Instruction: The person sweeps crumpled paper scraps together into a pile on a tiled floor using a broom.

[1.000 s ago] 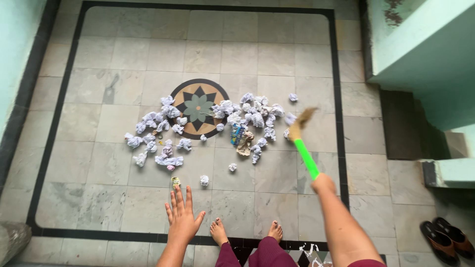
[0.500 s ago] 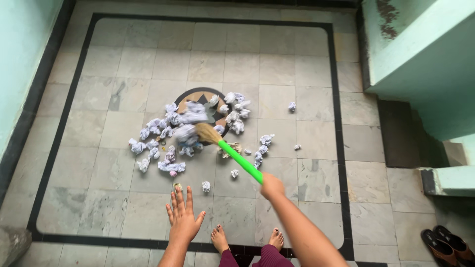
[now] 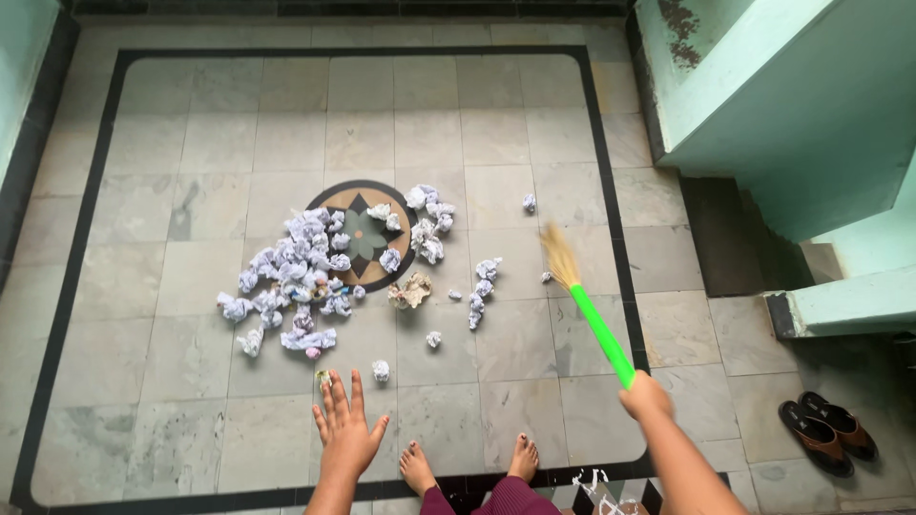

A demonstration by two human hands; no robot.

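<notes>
Gripping: your R hand [image 3: 645, 395] is closing round broom [image 3: 587, 303] handle | L hand [image 3: 345, 427] is hanging spread, empty | broom axis is running 11 o'clock, bristles up | paper balls [image 3: 305, 262] are lying at 10 o'clock of bristles, R hand nearer.

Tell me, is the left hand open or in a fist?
Open. The left hand has its fingers spread flat above the floor, holding nothing.

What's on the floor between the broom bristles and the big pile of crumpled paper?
In the head view, scattered paper balls and a brown crumpled scrap lie between the broom bristles and the big pile.
</notes>
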